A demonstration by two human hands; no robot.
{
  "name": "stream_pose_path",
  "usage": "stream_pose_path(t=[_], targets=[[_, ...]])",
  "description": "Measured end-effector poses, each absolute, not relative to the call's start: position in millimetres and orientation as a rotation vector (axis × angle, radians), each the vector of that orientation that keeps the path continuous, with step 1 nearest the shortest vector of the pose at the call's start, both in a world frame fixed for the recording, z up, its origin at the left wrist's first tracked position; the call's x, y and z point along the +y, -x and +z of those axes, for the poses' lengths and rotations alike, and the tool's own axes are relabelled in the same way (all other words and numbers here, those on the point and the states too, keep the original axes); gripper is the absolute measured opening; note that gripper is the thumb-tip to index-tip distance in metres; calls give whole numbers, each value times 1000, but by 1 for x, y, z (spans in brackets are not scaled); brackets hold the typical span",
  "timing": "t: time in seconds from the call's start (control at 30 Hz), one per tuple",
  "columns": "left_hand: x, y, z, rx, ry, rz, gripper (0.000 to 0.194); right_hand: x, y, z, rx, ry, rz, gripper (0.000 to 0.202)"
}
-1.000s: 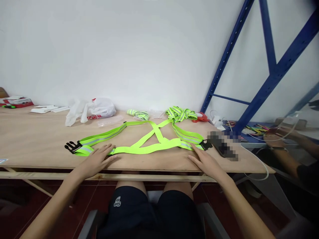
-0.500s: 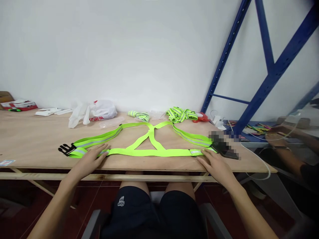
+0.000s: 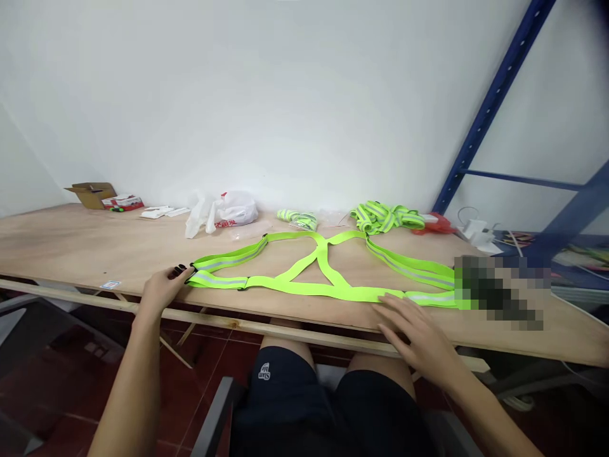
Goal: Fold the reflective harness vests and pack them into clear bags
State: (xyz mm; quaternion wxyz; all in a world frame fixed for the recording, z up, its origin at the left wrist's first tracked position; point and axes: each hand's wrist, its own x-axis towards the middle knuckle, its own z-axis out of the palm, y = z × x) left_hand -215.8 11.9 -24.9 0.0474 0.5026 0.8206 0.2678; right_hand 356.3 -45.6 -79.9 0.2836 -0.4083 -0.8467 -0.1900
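Observation:
A neon yellow-green reflective harness point(image 3: 333, 291) with grey stripes lies spread out on the wooden table. Its straps meet in a triangle shape at the middle. At its left end my left hand point(image 3: 162, 289) is closed around the black buckle point(image 3: 179, 270), whose prongs show partly past the fingers. My right hand point(image 3: 419, 336) is open, fingers apart, with its fingertips at the lower strap on the right side. The harness's right end runs into a blurred patch, so what lies there is hidden.
Along the wall are a cardboard box point(image 3: 92, 197), a white plastic bag point(image 3: 238, 208), a packed bundle of green straps point(image 3: 297, 219), a loose pile of green straps point(image 3: 385, 218) and a red bag point(image 3: 435, 224). A blue metal frame point(image 3: 490, 95) stands at the right.
My left hand has moved left from the lower strap onto the buckle. My right hand has shifted left along the lower strap. The view has turned left.

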Motion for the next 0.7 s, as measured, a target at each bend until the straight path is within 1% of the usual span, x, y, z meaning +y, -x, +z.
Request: stream_pose_path(t=[0.1,0.2,0.27,0.37,0.43,0.53,0.7], targets=[[12,211,-26,2519,-1550,800,54,-48,-346,-83,-2300,1039,-525,31],[6,207,-26,2503,-1583,819,49,-49,-339,-86,-2315,1090,-508,34],[1,205,-27,2511,-1572,834,48,-48,-337,-89,-2334,1143,-509,38],[-6,204,-29,2543,-1534,840,46,-46,-335,-97,-2362,1214,-539,51],[-9,204,-28,2561,-1522,853,44,-44,-334,-101,-2375,1262,-556,54],[-10,206,-22,2581,-1543,857,41,-44,-332,-103,-2381,1336,-549,53],[-6,210,-7,2596,-1618,729,37,-44,-329,-97,-2363,1357,-471,49]])
